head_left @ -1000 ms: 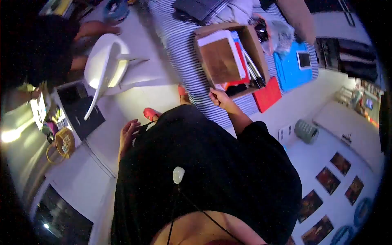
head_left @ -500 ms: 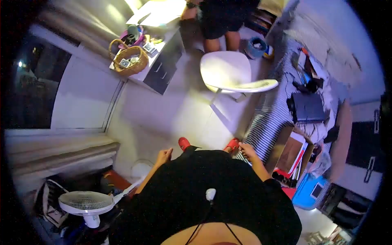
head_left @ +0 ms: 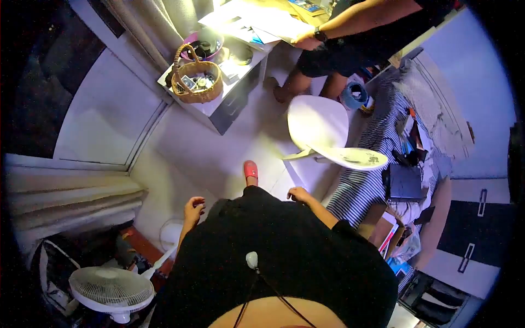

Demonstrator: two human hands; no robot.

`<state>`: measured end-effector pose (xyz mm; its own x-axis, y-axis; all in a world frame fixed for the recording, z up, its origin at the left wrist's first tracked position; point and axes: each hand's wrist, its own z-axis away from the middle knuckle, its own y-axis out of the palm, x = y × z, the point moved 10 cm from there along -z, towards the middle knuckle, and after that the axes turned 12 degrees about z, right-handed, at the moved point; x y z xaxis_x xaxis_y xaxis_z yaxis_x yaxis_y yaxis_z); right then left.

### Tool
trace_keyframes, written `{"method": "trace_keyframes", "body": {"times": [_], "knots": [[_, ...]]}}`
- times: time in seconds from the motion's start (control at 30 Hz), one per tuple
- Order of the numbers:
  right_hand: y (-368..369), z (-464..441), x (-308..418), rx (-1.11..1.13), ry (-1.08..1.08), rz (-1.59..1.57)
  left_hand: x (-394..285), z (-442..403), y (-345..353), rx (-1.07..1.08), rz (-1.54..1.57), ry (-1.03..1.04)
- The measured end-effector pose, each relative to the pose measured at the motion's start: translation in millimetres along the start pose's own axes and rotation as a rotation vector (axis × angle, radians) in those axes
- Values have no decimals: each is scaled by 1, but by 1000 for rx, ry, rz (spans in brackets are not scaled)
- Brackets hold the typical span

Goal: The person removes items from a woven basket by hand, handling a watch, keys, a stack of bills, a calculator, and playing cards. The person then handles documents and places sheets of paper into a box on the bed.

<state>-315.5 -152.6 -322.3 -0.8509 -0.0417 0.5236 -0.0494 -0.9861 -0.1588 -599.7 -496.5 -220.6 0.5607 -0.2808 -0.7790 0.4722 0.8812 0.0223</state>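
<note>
My left hand [head_left: 194, 210] hangs beside my black clothing at the left, its fingers loosely bent and apart, holding nothing. On the other side, my right hand [head_left: 298, 194] is curled loosely closed in front of my body, with nothing seen in it. It is nearest to the white chair [head_left: 318, 123], and the two are apart. One red shoe [head_left: 250, 169] shows on the pale floor between my hands. A white pendant [head_left: 252, 259] hangs over my clothing.
Another person [head_left: 350, 49] stands at a lit desk with papers [head_left: 281, 24]. A wicker basket [head_left: 198, 95] sits on the drawer unit. A white fan [head_left: 112, 288] stands at lower left. On the right, a striped bed [head_left: 358, 188] holds a laptop [head_left: 406, 182] and a cardboard box [head_left: 373, 221].
My view has turned from the bed towards the desk and chair. My right hand has left the box's edge. The basket and the other person now appear nearer.
</note>
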Motion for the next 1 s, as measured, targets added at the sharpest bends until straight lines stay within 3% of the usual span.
{"method": "trace_keyframes", "body": {"times": [0.07,0.1,0.13,0.23,0.43,0.6,0.67,0.83,0.93,1.0], "knots": [[-15,-50,12,-28,-117,106,-23,-20,12,103,22,67],[-24,-59,24,-31,-71,154,-43,-29,14,111,-77,178],[-28,-70,44,5,-98,126,-62,-35,17,121,-177,284],[-41,-78,107,31,-95,-104,-114,-59,27,145,-236,324],[-70,-89,201,9,-92,56,-130,-115,-2,12,2,65],[-77,-115,227,-32,-88,78,-164,-157,-5,89,-176,102],[-85,-126,242,-164,-175,112,-173,-188,-9,174,-166,120],[-72,-158,259,-227,-73,11,-232,-277,-41,226,-197,119],[-60,-157,304,-278,-48,-13,-271,-320,-63,221,-172,64],[-57,-161,327,-346,-30,-36,-290,-350,-71,261,-239,132]]}}
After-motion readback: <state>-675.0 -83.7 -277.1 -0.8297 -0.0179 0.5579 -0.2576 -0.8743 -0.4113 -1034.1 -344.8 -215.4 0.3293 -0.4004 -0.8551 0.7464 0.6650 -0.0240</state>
